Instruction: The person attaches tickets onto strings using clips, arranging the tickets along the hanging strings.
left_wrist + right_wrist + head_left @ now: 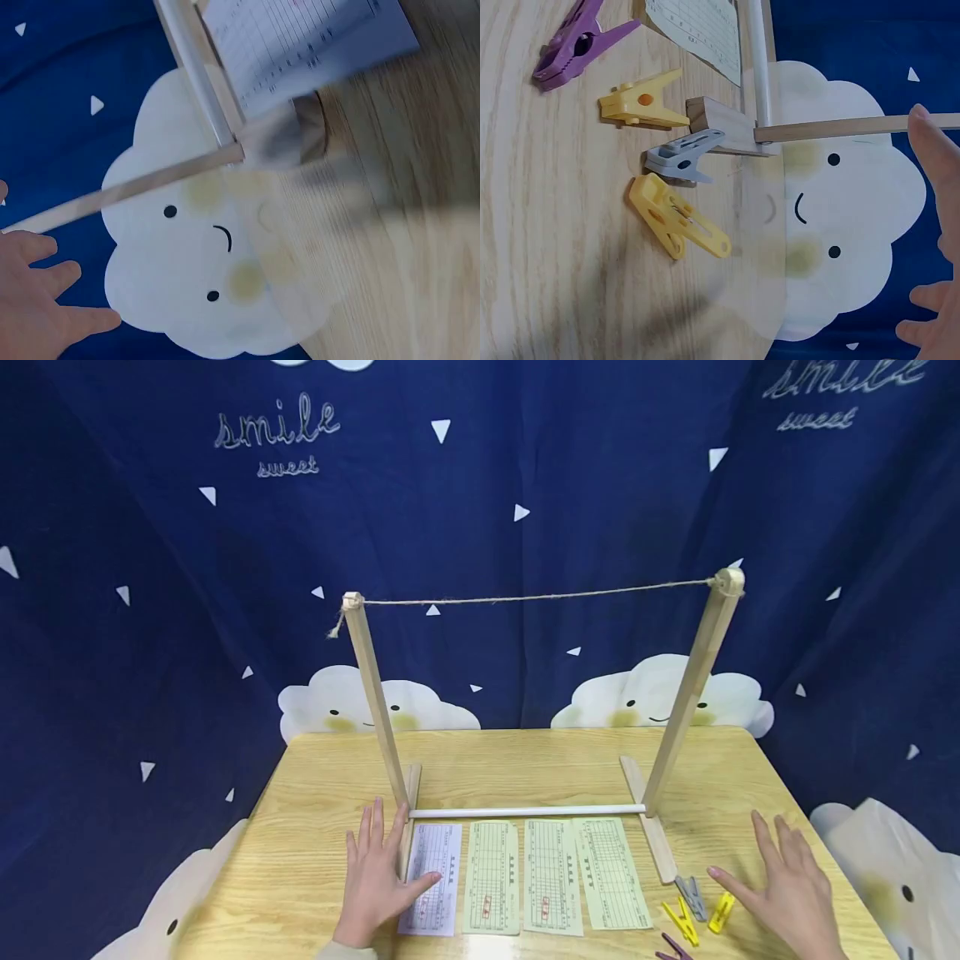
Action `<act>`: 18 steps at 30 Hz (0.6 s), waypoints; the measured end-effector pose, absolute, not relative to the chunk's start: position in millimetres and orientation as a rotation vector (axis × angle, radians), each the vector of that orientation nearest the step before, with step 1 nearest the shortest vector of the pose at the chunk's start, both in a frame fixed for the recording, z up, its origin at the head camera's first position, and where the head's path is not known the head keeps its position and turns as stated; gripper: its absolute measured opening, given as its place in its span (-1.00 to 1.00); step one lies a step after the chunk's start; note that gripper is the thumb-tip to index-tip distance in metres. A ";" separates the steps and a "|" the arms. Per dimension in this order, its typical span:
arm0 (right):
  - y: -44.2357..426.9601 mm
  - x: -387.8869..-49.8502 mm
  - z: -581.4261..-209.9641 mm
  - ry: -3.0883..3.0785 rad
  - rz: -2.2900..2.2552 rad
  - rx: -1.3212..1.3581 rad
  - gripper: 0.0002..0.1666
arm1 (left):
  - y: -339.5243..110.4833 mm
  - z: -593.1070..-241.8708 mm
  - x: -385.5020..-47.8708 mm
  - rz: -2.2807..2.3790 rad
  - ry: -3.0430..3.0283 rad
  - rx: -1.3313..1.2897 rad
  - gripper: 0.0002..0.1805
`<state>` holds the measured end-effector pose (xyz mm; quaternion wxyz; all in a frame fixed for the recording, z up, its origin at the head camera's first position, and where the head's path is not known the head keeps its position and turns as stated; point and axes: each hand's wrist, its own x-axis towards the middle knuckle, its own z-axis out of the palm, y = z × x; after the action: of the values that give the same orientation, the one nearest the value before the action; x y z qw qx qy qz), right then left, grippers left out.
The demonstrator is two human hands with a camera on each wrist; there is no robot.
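My left hand (375, 881), fingers spread, hovers by the left foot of a wooden frame, partly over a white printed slip (431, 877). My right hand (791, 881) is spread too and holds nothing, just right of several clothespins. Among these are a grey clothespin (682, 156), two yellow clothespins (676, 217) and a purple clothespin (577, 45). Between the hands lie pale green printed slips (491, 877) in a row beside the white one. A twine line (525, 599) runs between the tops of the two wooden posts (690, 693).
A white rod (525, 812) joins the posts low down, just behind the slips. The frame's flat wooden feet (651, 822) rest on the wood-grain table (517, 760). A dark blue curtain (480, 543) with cloud prints hangs behind and at both sides.
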<state>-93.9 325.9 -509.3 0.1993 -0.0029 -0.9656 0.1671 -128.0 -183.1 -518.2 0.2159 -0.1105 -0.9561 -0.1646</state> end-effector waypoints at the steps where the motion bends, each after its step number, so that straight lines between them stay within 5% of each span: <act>1: 326.1 -94.5 -509.9 -2.699 0.475 0.003 0.26 | -181.0 -518.1 -128.2 -0.461 -2.643 -0.318 0.20; 18: 323.6 -96.8 -522.4 -2.754 0.619 0.035 0.17 | -132.5 -525.7 -139.1 -0.568 -2.592 -0.576 0.04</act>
<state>-96.8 323.6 -522.4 0.1589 0.0122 -0.9632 0.2164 -139.1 -132.5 -525.7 0.2117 -0.2072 -0.9329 -0.2046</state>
